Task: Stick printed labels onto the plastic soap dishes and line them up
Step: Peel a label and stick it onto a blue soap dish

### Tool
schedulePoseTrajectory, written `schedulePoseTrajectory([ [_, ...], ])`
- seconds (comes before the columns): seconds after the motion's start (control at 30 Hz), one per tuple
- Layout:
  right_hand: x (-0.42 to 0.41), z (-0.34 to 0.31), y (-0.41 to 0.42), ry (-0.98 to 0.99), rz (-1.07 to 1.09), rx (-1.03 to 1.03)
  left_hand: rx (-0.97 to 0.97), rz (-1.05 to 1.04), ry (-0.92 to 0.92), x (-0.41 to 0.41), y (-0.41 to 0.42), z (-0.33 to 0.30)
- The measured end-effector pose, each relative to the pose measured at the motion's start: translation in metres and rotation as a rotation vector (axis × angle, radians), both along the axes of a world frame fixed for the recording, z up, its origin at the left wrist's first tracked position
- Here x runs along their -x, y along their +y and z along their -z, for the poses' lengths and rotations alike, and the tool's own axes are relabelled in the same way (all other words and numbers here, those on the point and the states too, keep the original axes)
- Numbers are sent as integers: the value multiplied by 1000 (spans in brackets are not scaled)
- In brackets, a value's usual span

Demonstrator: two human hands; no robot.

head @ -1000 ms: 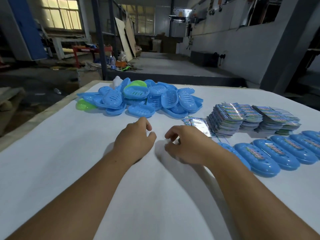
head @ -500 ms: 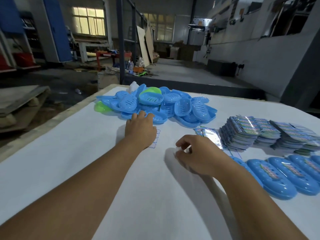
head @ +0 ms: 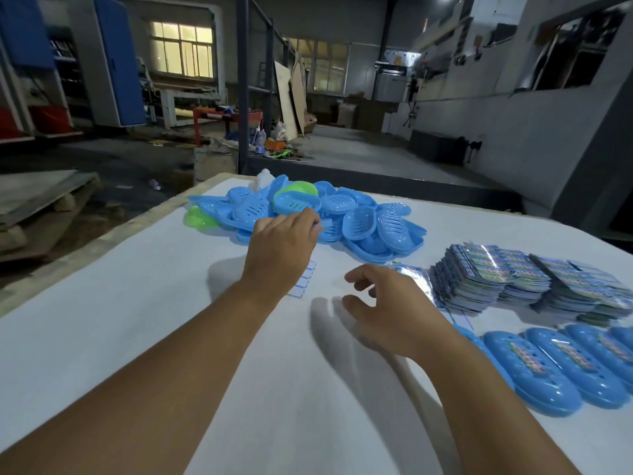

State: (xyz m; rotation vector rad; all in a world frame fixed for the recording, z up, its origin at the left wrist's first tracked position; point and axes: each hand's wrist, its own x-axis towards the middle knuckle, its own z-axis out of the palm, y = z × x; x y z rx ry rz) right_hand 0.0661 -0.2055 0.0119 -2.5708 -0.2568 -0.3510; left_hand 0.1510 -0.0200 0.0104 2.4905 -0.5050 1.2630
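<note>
My left hand [head: 284, 248] has advanced from bare table onto the heap of unlabelled blue slotted plastic soap dishes [head: 359, 221]; its grasp cannot be told. My right hand [head: 387, 303] hovers slack, empty. Next dish pickup is imminent.

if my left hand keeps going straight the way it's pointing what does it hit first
Most likely the pile of blue soap dishes. The left hand points away across the table and its fingertips already reach the pile's near edge; whether they touch a dish can't be told.
</note>
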Motion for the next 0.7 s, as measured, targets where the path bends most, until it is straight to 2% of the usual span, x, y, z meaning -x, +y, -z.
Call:
schedulePoseTrajectory([
  [0.07,-1,0,0,-77,17,-73,41,102,-41,15,-3,-4],
  [0.1,0,-1,0,-105,0,-123,92,154,2,22,-5,-5],
  [0.23,1,-5,4,-63,-210,-288,353,373,408,35,-11,2],
  [0.3,1,-5,5,-28,-270,-300,477,378,542,37,-13,3],
  [0.43,0,-4,4,26,-206,-172,630,251,690,36,-13,2],
  [0.57,0,-4,0,14,-140,-55,588,276,724,45,-9,6],
  [0.6,0,-4,-3,24,-116,-26,527,315,722,49,-8,9],
  [0.7,3,-5,-15,146,-21,74,165,331,662,54,-5,13],
])
